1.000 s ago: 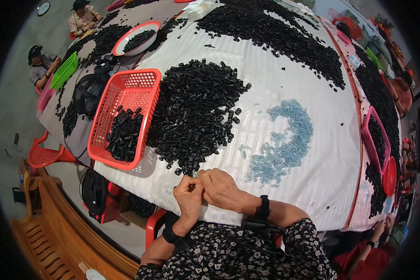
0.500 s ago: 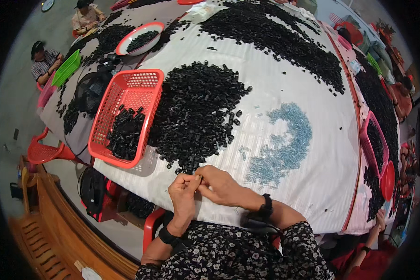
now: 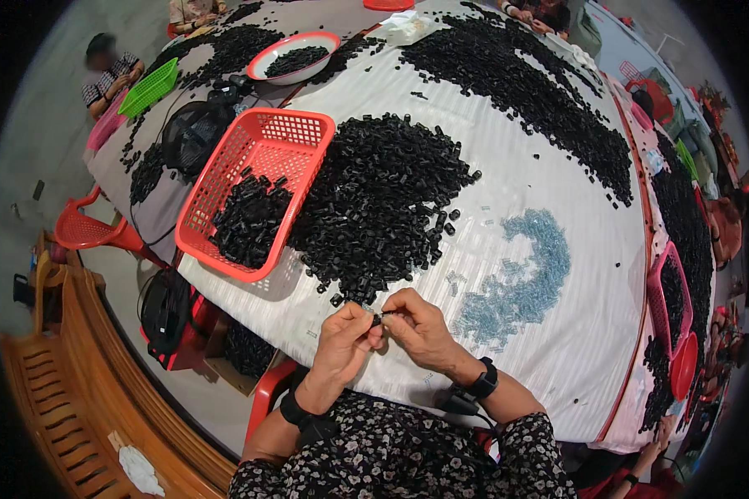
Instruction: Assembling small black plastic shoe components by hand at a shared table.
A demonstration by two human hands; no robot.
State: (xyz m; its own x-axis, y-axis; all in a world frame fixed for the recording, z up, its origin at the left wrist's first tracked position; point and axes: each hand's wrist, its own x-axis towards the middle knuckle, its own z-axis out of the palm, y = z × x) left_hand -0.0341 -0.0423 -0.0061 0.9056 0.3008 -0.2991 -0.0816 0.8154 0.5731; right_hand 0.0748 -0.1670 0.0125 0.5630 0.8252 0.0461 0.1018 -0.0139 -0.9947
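Both of my hands meet over the white cloth near the table's front edge. My left hand [image 3: 344,343] is closed, pinching a small black plastic piece [image 3: 376,320] between thumb and fingertips. Close against it, my right hand [image 3: 420,331] is also closed in a pinch; what sits in its fingertips is too small to make out. Just beyond the fingers lies a large heap of small black plastic pieces [image 3: 383,200]. To the right of the hands, small clear bluish pieces [image 3: 516,291] are spread in a curved pile.
A red plastic basket [image 3: 193,218] partly filled with black pieces stands left of the heap. Farther off are a red-rimmed bowl [image 3: 329,43], another black pile [image 3: 524,91] and a green basket [image 3: 151,88]. Co-workers sit around the table. A wooden bench [image 3: 100,374] stands at left.
My hands have drawn slightly apart at the fingertips, so the black piece between them now shows. The whole view has shifted, with the table appearing farther right.
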